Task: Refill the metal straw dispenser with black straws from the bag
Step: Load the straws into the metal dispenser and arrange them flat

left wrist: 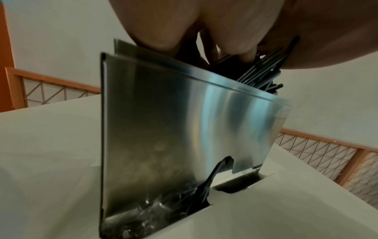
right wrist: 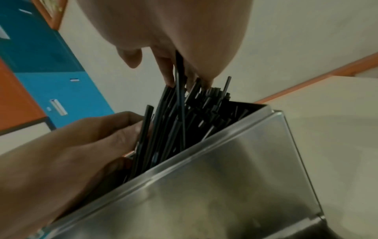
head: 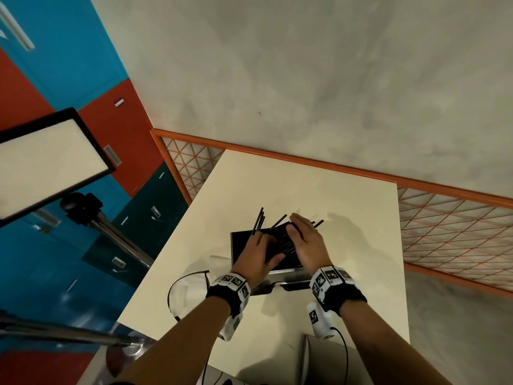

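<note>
The metal straw dispenser (head: 244,245) stands open-topped in the middle of the cream table (head: 347,207). Black straws (head: 260,221) fill it in a loose, uneven bundle, several poking out over its far rim. My left hand (head: 266,245) reaches into the box's left side, thumb and fingers curled round some of the straws (right wrist: 143,137). My right hand (head: 302,234) lies over the right part, its straight fingers (right wrist: 165,71) pressing on the straw tops. The left wrist view shows the dispenser's shiny front (left wrist: 184,129) and straws (left wrist: 263,71) under my fingers. A clear plastic bag (head: 188,290) lies left of the box.
An orange mesh fence (head: 444,232) runs along the table's far and right sides. A light panel on a tripod (head: 50,162) stands at the left before blue and red lockers (head: 83,65). A grey flat object (head: 324,362) sits at the table's near edge.
</note>
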`<action>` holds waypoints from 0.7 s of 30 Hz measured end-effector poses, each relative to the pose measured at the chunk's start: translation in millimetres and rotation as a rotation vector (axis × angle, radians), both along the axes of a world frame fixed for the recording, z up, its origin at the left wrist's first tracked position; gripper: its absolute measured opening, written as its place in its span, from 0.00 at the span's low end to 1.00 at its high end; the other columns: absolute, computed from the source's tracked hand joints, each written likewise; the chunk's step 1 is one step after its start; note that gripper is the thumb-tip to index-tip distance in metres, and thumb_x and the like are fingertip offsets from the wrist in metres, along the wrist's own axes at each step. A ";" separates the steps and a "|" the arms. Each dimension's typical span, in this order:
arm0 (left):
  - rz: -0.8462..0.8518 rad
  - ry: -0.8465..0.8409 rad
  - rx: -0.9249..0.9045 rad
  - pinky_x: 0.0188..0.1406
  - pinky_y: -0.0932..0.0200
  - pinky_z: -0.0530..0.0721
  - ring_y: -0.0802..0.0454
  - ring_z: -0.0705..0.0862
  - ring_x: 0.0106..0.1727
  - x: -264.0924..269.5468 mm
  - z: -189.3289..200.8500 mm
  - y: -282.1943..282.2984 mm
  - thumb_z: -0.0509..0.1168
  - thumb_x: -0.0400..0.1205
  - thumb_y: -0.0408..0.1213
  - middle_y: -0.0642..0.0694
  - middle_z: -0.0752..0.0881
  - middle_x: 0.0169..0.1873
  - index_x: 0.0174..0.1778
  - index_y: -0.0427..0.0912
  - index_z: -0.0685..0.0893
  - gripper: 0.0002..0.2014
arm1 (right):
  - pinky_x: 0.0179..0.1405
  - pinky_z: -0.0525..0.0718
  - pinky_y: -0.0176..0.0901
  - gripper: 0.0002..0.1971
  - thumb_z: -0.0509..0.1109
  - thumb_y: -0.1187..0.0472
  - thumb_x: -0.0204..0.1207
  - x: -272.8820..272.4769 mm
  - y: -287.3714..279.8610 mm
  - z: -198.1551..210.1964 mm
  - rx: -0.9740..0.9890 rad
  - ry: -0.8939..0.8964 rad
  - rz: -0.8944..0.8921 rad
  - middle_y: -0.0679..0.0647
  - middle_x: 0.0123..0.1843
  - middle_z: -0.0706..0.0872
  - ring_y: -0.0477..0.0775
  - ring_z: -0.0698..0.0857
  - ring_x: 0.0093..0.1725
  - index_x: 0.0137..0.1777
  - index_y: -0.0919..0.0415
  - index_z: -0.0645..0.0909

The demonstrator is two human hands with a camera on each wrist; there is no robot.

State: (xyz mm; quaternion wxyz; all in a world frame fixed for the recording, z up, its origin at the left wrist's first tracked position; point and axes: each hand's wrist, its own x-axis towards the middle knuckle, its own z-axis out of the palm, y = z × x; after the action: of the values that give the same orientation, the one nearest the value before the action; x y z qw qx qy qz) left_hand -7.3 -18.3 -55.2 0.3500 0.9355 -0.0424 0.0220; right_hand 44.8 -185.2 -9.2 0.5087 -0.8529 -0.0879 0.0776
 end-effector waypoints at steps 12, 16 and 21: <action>0.052 0.214 0.056 0.82 0.43 0.69 0.42 0.60 0.84 -8.8 0.6 18.6 0.77 0.65 0.67 0.41 0.58 0.84 0.89 0.45 0.45 0.66 | 0.76 0.65 0.46 0.24 0.59 0.50 0.86 18.0 -26.4 -4.6 0.002 0.143 -0.233 0.54 0.80 0.71 0.57 0.70 0.78 0.79 0.59 0.71; -0.032 0.199 0.080 0.83 0.43 0.66 0.44 0.62 0.83 -5.5 -11.5 7.3 0.78 0.68 0.65 0.44 0.62 0.83 0.89 0.46 0.45 0.63 | 0.72 0.71 0.46 0.22 0.61 0.49 0.85 7.0 -16.7 -6.7 0.069 0.109 -0.226 0.52 0.75 0.77 0.54 0.75 0.72 0.75 0.56 0.76; -0.037 0.188 0.023 0.78 0.43 0.74 0.44 0.67 0.80 1.0 -10.9 4.2 0.75 0.70 0.64 0.51 0.59 0.81 0.88 0.49 0.50 0.57 | 0.63 0.71 0.40 0.17 0.63 0.53 0.85 0.7 -13.4 -10.1 0.070 0.064 -0.203 0.52 0.67 0.81 0.52 0.79 0.65 0.69 0.58 0.79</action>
State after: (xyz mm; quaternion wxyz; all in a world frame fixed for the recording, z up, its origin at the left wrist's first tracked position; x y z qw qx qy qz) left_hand -6.3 -14.1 -66.2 0.3419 0.9365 -0.0270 -0.0729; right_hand 45.5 -198.6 -19.3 0.5459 -0.8363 0.0125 0.0496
